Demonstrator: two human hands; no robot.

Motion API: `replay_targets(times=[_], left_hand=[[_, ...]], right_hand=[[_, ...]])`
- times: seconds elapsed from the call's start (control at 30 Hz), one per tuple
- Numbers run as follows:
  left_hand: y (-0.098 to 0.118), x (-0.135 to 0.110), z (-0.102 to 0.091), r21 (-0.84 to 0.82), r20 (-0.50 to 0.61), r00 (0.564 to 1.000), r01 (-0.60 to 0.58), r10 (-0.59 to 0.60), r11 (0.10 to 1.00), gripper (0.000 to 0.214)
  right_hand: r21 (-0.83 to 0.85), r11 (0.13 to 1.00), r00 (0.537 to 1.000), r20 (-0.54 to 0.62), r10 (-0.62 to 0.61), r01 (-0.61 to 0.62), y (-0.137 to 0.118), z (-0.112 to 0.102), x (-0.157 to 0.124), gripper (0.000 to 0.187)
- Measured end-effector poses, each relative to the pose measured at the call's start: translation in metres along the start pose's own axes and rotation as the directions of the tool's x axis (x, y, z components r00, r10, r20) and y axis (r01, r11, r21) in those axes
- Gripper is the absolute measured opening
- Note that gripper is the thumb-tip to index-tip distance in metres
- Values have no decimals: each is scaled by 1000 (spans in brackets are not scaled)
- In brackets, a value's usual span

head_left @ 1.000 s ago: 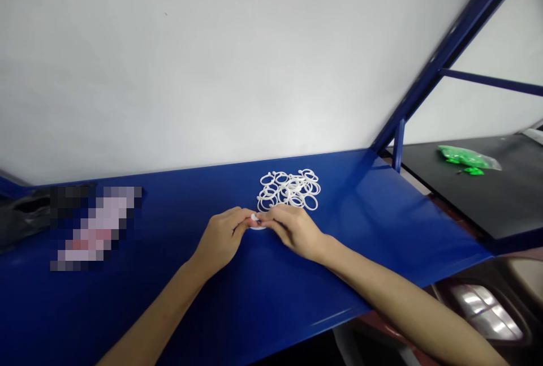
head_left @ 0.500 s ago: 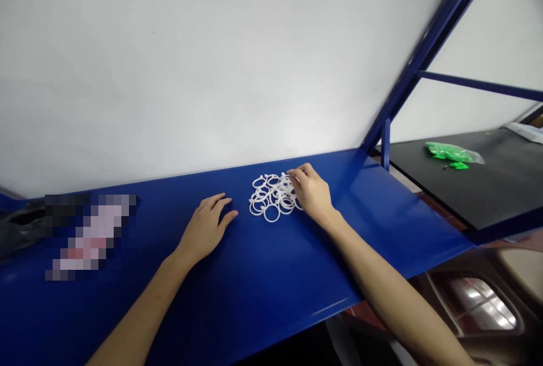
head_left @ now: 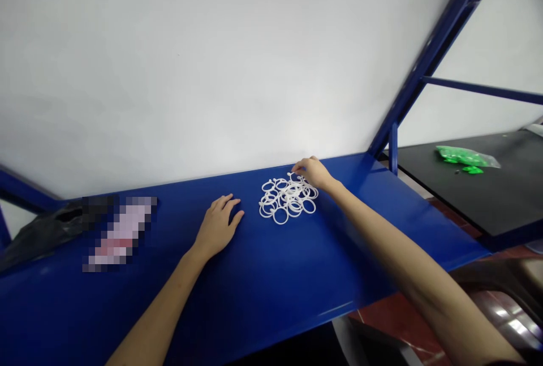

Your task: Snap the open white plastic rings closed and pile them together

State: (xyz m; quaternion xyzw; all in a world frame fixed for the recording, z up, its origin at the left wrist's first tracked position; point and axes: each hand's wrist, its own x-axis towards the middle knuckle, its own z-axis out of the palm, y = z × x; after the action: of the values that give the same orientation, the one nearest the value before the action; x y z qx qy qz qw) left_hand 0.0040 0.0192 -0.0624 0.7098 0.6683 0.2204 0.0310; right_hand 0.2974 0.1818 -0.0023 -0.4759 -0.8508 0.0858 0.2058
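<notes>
A loose pile of white rings [head_left: 280, 216], each with a small knob, lies on the blue tabletop [head_left: 263, 275]. My right hand [head_left: 313, 172] is over the far edge of the pile, thumb and fingertips pinched together at one ring there. Its fingers partly cover that ring. Left of the pile, my left hand [head_left: 218, 223] rests on or just above the tabletop. Its fingers are slightly bent and apart, with nothing in them, and a gap separates it from the rings.
On the left lie a black plastic bag [head_left: 38, 236] and a pixelated pinkish item [head_left: 125, 233]. A white wall [head_left: 254, 72] rises behind the table. Blue frame bars [head_left: 424, 60] stand at right. Beyond them, a black table [head_left: 449, 202] holds a bag of green pieces [head_left: 464, 156].
My right hand has moved from the right side of the pile to its far edge, uncovering rings on the right. The left hand stays left of the pile. The view has shifted slightly.
</notes>
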Motion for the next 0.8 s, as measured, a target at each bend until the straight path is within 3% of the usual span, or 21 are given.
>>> replay_targets(times=[0.23,0.53,0.67,0.8], left_hand=[[-1,0,1,-3,3,1000,-3,3,1000,46],[-2,1,2,-1,-34,999,-11,11,1000,44],[-5,1,8,14,-44,999,1,0,1000,43],[-6,1,13,43,-52,999,0,2,999,44]], right_hand=[[-11,999,978,202,-47,50,-2,5,9,26],[-23,995,974,209,-88,95,-16,10,-19,52],[-60,997,969,245,-30,46,-19,19,-30,75],[-83,996,963,268,8,15,-21,23,-37,86]])
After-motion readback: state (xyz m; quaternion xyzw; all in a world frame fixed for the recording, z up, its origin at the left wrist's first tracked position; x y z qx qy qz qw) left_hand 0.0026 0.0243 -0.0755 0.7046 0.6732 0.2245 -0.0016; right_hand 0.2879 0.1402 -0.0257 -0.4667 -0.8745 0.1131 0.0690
